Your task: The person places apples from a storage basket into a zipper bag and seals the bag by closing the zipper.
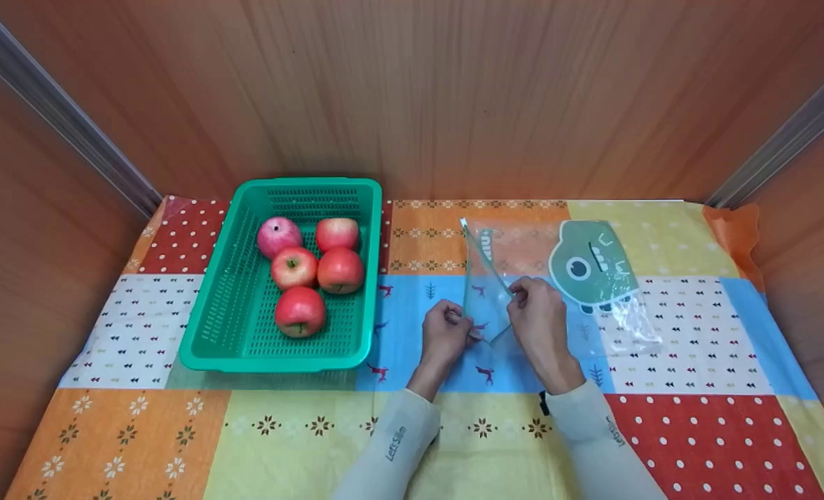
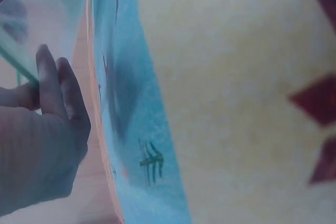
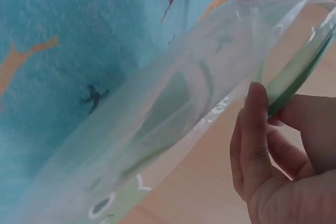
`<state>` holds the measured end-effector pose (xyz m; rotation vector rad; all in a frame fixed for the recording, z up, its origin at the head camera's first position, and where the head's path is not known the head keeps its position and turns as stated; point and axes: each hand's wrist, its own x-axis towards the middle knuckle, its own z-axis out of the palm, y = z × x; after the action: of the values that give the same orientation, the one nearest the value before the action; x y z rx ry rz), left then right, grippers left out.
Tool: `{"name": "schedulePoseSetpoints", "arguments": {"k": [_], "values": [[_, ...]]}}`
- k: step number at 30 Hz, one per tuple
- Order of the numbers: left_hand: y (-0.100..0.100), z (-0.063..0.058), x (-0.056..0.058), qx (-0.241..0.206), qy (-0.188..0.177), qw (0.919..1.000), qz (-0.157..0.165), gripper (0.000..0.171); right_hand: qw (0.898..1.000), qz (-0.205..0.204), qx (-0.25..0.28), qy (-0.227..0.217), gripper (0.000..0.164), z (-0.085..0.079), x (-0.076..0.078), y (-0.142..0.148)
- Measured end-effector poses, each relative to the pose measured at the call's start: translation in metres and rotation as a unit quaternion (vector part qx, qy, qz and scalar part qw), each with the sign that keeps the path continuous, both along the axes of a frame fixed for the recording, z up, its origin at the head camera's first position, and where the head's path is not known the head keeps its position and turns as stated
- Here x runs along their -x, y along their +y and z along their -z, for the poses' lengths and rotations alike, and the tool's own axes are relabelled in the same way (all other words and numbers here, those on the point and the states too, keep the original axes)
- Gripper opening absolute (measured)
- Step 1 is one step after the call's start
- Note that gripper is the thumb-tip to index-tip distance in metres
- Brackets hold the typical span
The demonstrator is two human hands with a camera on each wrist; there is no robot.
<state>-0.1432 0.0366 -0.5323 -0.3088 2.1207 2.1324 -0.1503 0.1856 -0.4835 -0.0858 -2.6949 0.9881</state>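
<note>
A clear zip bag point(image 1: 523, 239) with a green cartoon dinosaur print lies on the cloth at the right, its mouth facing left and spread apart. My left hand point(image 1: 445, 335) pinches one edge of the mouth between thumb and fingers. On the opposite edge, my right hand point(image 1: 538, 319) pinches the green zip strip. The right wrist view shows the bag point(image 3: 173, 98) opened into a hollow, with the right hand's fingers point(image 3: 255, 129) on its strip. In the left wrist view the left hand point(image 2: 44, 124) grips the green edge.
To the left stands a green plastic basket point(image 1: 200, 333) holding several red apples point(image 1: 301, 312). A patchwork-print cloth point(image 1: 294, 444) covers the table. Wooden panels point(image 1: 412, 90) rise behind it and at both sides. An orange cloth edge point(image 1: 738, 236) bunches up at the right.
</note>
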Motion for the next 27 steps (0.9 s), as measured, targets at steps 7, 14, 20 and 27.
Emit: {"name": "schedulePoseSetpoints", "arguments": {"k": [7,14,20,27], "values": [[-0.001,0.000,0.002,0.036,-0.013,0.9984,-0.042,0.018,1.000,0.010,-0.024,0.006,0.022,-0.015,-0.006,-0.001],[-0.001,0.001,0.004,0.062,-0.005,0.9957,-0.068,0.017,0.999,0.004,-0.008,0.053,0.023,-0.029,-0.011,-0.005],[-0.003,0.004,0.003,0.021,0.008,0.9975,-0.067,0.007,0.999,0.009,0.009,0.046,0.019,-0.028,-0.010,-0.002],[-0.008,0.009,0.005,-0.064,-0.031,0.9963,-0.049,0.012,0.999,0.006,0.050,0.006,0.019,-0.024,-0.007,0.007]]}}
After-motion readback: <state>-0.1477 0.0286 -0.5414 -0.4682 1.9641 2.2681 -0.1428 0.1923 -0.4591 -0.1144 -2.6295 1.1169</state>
